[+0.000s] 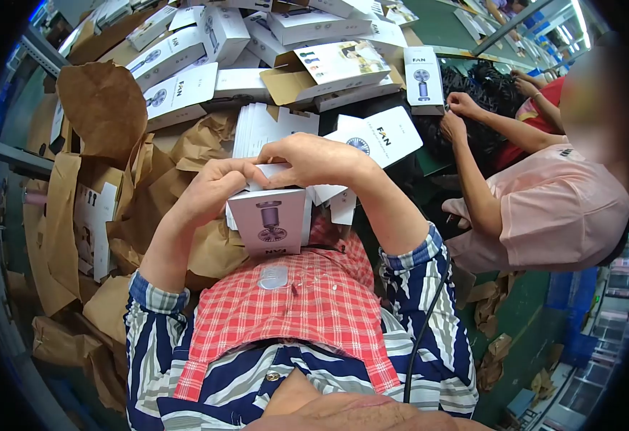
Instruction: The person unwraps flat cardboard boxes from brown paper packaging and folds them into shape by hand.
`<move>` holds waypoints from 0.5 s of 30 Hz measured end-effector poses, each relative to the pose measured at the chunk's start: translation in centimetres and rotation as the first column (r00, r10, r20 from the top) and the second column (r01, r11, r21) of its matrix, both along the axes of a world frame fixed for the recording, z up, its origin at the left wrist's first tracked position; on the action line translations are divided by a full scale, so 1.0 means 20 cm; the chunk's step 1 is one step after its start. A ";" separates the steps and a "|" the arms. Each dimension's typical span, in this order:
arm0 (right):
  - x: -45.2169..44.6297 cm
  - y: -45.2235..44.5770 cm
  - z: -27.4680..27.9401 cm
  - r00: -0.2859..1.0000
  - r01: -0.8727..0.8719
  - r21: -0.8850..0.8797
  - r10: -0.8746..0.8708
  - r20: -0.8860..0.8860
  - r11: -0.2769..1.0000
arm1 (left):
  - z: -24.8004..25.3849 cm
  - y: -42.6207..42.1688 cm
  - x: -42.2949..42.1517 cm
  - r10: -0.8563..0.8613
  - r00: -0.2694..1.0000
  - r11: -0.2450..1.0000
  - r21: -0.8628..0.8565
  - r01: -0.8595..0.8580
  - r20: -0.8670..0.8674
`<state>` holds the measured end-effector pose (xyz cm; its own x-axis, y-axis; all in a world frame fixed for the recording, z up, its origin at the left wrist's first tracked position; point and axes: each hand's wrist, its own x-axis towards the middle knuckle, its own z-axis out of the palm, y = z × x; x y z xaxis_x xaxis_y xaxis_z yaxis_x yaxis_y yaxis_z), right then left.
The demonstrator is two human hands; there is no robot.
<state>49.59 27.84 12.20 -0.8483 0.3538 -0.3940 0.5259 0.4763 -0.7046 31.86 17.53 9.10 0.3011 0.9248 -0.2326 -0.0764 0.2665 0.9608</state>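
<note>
A white fan box (268, 233) with a purple handheld fan printed on it stands in front of my chest, its lettering upside down to me. My left hand (217, 188) grips the box's left upper corner with bent fingers. My right hand (314, 159) is curled over the far top edge, its fingertips meeting those of the left at the white end flap. The fingers partly hide that flap, so I cannot tell how far it is closed. Just beyond my hands is a stack of flat white cartons (255, 129), and to the right lies a flattened fan carton (386, 140).
Many white fan boxes (322, 25) are heaped at the back, including an open box (329, 72) with a brown flap. Crumpled brown paper (102, 108) fills the left side. At the right, a co-worker in a pink shirt (559, 208) has hands near an upright box (423, 79) and black cables.
</note>
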 end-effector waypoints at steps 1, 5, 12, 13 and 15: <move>0.00 0.00 -0.01 0.999 0.039 -0.010 -0.039 -0.037 0.999 | 0.00 0.00 -0.01 -0.001 1.000 1.000 0.001 0.001 -0.001; 0.10 -0.02 -0.09 0.827 -0.067 -0.134 -0.020 -0.561 0.989 | -0.07 -0.02 -0.10 0.024 0.995 0.999 0.020 -0.026 0.094; 0.39 0.17 0.02 0.634 0.522 0.043 -0.354 -0.688 0.852 | 0.01 0.06 -0.12 0.581 0.751 0.625 0.419 -0.659 0.315; 0.47 0.22 0.02 0.362 0.541 -0.343 -0.580 -0.730 0.768 | 0.01 0.06 -0.15 0.572 0.732 0.549 0.491 -0.677 0.369; 0.59 0.31 -0.05 -0.006 0.535 -0.558 -0.657 -0.754 0.635 | -0.01 0.03 -0.19 0.628 0.722 0.523 0.530 -0.667 0.290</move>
<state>61.36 34.14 11.12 -0.1382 0.9423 0.3050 -0.3437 0.2431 -0.9071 28.03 18.04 8.97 -0.4418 0.8071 0.3917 -0.0591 -0.4619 0.8850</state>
